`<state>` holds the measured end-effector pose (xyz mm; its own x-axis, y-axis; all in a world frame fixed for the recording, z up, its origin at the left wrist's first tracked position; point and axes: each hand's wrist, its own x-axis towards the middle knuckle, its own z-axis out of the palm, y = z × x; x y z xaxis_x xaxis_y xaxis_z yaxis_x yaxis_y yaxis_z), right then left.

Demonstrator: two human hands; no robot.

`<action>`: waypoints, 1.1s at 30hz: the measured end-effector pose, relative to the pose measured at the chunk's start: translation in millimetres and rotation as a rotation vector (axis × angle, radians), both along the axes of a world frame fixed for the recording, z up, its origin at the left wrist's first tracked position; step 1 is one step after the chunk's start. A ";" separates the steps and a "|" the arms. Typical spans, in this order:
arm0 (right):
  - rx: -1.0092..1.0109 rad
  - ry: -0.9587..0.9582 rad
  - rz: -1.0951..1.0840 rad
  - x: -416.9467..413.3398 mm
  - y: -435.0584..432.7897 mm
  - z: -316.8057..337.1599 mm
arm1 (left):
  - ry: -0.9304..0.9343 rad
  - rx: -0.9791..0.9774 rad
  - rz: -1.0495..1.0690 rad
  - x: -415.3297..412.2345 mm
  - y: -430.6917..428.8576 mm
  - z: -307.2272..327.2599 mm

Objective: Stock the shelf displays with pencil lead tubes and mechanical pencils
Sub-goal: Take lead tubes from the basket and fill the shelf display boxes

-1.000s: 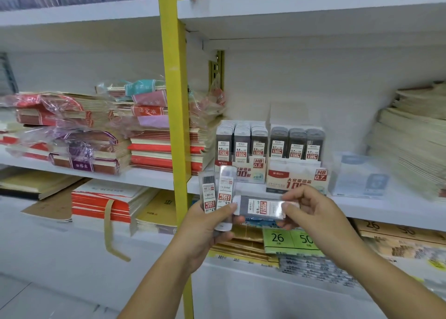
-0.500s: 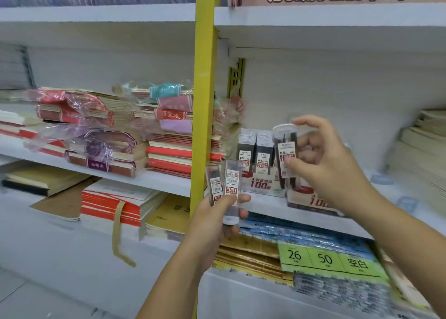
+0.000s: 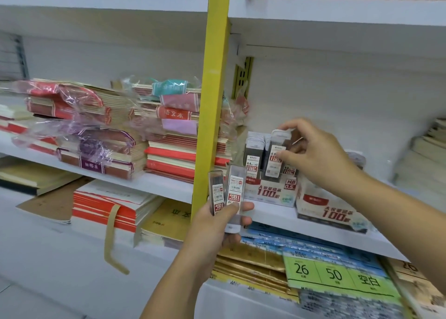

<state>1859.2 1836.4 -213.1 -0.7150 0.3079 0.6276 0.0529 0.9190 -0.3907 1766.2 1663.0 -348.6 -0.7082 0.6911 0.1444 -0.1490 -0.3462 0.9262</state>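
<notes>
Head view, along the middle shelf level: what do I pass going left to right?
Plastic-wrapped notebook stacks → red-spined notebook stack → yellow upright → HB 0.5 display box → second display box → pale paper stack. Left out: two tubes in the left hand and the tube in the right hand, overlapping the upright and box.

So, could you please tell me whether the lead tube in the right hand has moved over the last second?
Yes: the lead tube in the right hand rose from sideways below the HB 0.5 display box to upright above it.

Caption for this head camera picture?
Right hand holds a lead tube over the 0.5 display box; left hand grips two more tubes.
</notes>
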 end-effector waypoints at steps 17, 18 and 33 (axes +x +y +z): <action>-0.418 -0.070 0.220 48.7 -35.7 -63.4 | 0.186 -0.130 -0.247 31.3 -5.0 4.5; -0.481 -0.025 0.219 53.2 -34.2 -68.3 | 0.174 -0.124 -0.248 32.1 -4.9 3.2; -0.628 -0.108 0.154 81.4 -32.0 -105.0 | 0.197 -0.205 0.124 31.1 4.7 -4.0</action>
